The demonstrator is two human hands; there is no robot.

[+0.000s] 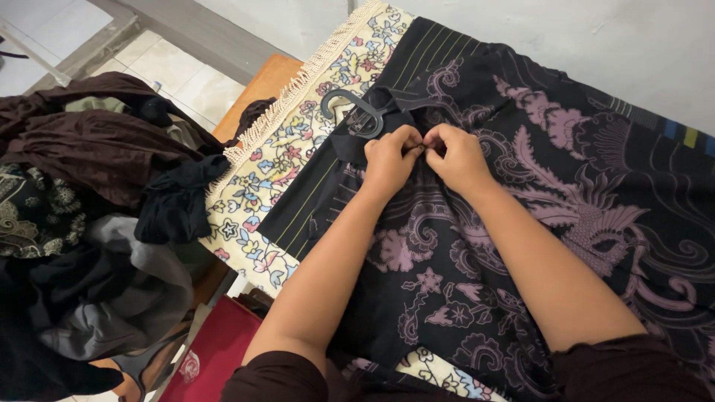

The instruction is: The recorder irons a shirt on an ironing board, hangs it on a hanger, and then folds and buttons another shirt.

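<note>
A black shirt with a mauve swirl and bird pattern [566, 186] lies spread flat on a floral cloth [275, 164]. A dark plastic hanger [356, 108] sits in its collar, hook pointing left. My left hand [389, 158] and my right hand [456, 155] meet just below the collar, fingertips pinched together on the shirt's front placket. What they pinch is too small to make out. Both forearms reach in from the bottom edge, in dark sleeves.
A pile of dark and brown clothes [82, 216] is heaped at the left. The floral cloth has a cream fringe [287, 100] over a wooden edge [257, 85]. A red item [216, 350] lies low at the left. A pale wall [596, 45] stands behind.
</note>
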